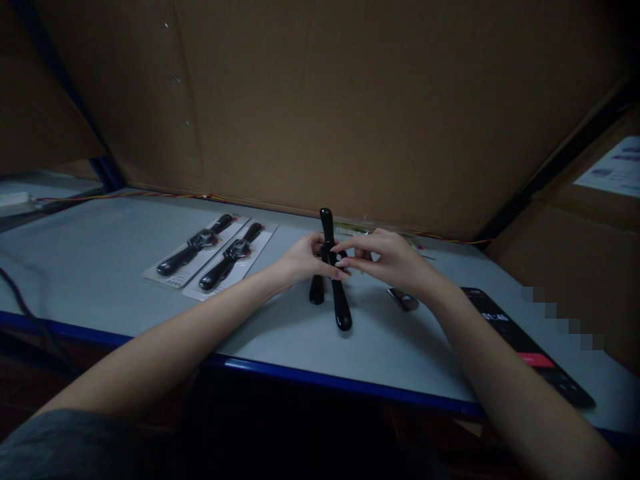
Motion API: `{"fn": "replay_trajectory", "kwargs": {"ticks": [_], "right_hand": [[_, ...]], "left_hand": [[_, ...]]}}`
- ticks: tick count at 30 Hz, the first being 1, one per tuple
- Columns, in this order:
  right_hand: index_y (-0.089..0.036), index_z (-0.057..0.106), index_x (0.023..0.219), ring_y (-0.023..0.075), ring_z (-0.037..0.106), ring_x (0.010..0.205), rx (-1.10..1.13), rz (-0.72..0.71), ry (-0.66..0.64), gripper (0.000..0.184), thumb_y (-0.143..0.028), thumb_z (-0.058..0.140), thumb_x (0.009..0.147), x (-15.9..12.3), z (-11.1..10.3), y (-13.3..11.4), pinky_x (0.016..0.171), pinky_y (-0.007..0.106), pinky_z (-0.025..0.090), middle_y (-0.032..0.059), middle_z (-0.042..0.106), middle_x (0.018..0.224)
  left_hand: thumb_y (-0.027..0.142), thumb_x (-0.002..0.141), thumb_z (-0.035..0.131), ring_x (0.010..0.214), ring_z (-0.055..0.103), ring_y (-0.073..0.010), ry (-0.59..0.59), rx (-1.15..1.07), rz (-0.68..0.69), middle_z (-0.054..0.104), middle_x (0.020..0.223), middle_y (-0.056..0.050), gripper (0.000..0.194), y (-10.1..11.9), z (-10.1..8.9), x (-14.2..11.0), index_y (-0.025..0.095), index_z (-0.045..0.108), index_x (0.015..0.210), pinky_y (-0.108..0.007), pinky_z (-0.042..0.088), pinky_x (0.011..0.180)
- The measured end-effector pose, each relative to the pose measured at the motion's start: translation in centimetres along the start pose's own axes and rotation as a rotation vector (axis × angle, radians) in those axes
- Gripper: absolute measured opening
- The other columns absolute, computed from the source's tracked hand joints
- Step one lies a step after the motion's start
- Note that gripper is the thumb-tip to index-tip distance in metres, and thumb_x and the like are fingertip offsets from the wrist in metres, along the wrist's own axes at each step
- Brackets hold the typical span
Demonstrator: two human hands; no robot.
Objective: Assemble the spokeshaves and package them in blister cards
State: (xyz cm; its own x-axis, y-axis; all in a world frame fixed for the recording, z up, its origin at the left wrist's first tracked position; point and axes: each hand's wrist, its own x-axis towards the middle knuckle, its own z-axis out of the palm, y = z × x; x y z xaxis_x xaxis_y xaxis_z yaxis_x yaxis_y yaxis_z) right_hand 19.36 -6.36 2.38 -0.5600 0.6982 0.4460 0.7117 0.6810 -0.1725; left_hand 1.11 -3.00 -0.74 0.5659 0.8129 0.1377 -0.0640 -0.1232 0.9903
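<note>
A black wristwatch with a long strap is held up over the middle of the grey table. My left hand grips it from the left at the watch body, fingers curled round it. From the right, my right hand pinches the same watch at its body with thumb and fingers. One strap end points up toward the cardboard wall. The other end hangs down to the table, where a second dark strap end shows beside it.
Two more black watches on white cards lie at the left. A small dark flat piece rests by my right wrist. A long black printed box lies at the right. Cardboard walls close in the back and right.
</note>
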Motion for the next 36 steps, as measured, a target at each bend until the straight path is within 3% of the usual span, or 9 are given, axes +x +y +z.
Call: {"fn": "replay_trajectory", "kwargs": {"ticks": [10, 17, 31, 36], "right_hand": [[-0.021, 0.061, 0.101, 0.0117, 0.055, 0.063, -0.053, 0.029, 0.041, 0.024, -0.031, 0.056, 0.080, 0.11, 0.58, -0.65, 0.067, 0.028, 0.035, -0.0001, 0.065, 0.077], [-0.023, 0.060, 0.097, 0.0124, 0.056, 0.067, -0.039, -0.017, -0.009, 0.019, -0.034, 0.055, 0.083, 0.12, 0.66, 0.07, 0.066, 0.027, 0.032, -0.0013, 0.064, 0.076], [-0.023, 0.056, 0.097, 0.0153, 0.056, 0.071, -0.128, 0.005, -0.091, 0.018, -0.036, 0.047, 0.087, 0.37, 0.84, -0.21, 0.070, 0.029, 0.032, 0.0012, 0.064, 0.079], [-0.025, 0.057, 0.103, 0.0137, 0.055, 0.066, 0.038, 0.057, -0.048, 0.026, -0.041, 0.053, 0.082, 0.13, 0.19, -0.06, 0.065, 0.027, 0.037, -0.0001, 0.062, 0.074]], "left_hand": [[0.000, 0.049, 0.073, 0.077, 0.059, -0.0127, 0.062, -0.052, 0.002, 0.060, 0.088, -0.004, 0.052, 0.26, -0.06, -0.12, 0.012, 0.052, 0.095, -0.030, 0.045, 0.074], [-0.001, 0.047, 0.072, 0.081, 0.059, -0.0164, 0.078, -0.013, -0.003, 0.058, 0.092, -0.005, 0.053, -0.08, -0.03, -0.12, 0.012, 0.051, 0.093, -0.031, 0.048, 0.070], [0.003, 0.045, 0.077, 0.080, 0.058, -0.0141, 0.121, 0.028, 0.003, 0.059, 0.087, -0.003, 0.051, -0.49, 0.00, -0.03, 0.012, 0.052, 0.088, -0.029, 0.046, 0.071], [0.000, 0.051, 0.076, 0.071, 0.064, -0.0149, 0.092, -0.138, -0.141, 0.061, 0.086, -0.004, 0.053, 0.30, -0.05, -0.30, 0.013, 0.051, 0.095, -0.034, 0.050, 0.072]]}}
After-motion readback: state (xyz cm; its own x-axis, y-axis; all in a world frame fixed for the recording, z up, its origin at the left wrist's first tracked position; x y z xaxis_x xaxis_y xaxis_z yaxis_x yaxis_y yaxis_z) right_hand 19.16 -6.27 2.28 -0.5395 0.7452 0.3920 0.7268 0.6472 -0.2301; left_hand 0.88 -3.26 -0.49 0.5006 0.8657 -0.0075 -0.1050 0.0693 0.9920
